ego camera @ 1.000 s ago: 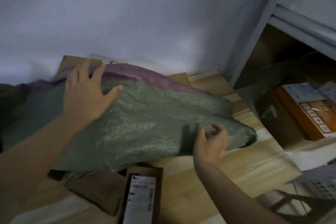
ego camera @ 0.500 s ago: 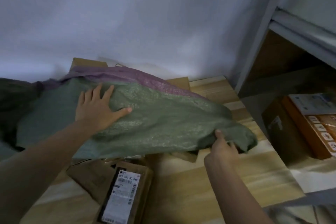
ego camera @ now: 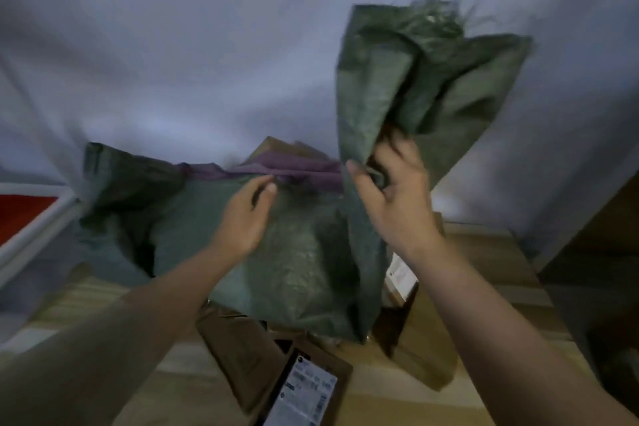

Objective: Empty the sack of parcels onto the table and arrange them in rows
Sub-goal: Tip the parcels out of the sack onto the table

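A person is upending a green woven sack (ego camera: 304, 252) over a pale wooden counter (ego camera: 484, 252) set against a white wall. At far left a red panel (ego camera: 24, 214) in a white frame is edging into view. The sack's slack end is lying bunched at left, a purple band (ego camera: 276, 171) running along its upper edge. The left hand (ego camera: 247, 214) is resting on the sack just below that band; its fingers are curling toward the cloth, but whether they are pinching it cannot be told through the blur. Below, brown parcels are spilling out from under the sack: a flat one (ego camera: 238, 349) at centre, a labelled one (ego camera: 304, 387) beside it at the bottom edge, and a tan one (ego camera: 425, 332) to the right. The right hand (ego camera: 390, 190) is gripping the sack's corner and holding it high, frayed threads (ego camera: 446, 0) trailing above. A dark shelf unit (ego camera: 594, 252) is showing at far right.

The emptying appears well under way, though the sack looks still partly full; sorting the parcels into rows has not begun.

Half a second ago the sack was lying flat across the counter, the left hand spread on it and the right hand low at its right end; that end is now lifted well above the counter.
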